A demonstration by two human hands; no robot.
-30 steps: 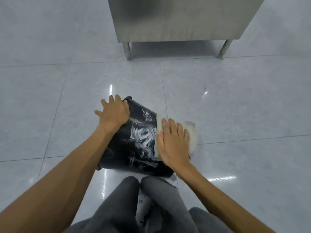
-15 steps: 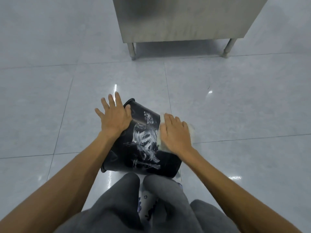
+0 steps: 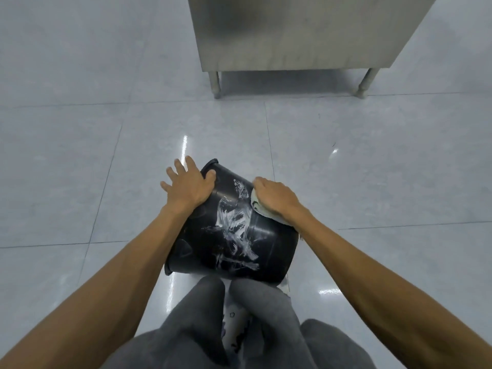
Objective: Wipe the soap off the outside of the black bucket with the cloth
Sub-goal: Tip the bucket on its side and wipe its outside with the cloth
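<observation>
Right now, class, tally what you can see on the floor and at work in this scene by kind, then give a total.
Hands: 2, left hand, right hand
Black bucket: 1
Cloth: 1
Steel cabinet: 1
Total: 5

My left hand (image 3: 187, 186) steadies the soapy black bucket (image 3: 234, 230); my right hand (image 3: 277, 199), at two o'clock, presses the cloth (image 3: 259, 209) on it.

Bare forearms, no sleeves showing, and grey trousers (image 3: 191, 315) over both knees.
</observation>
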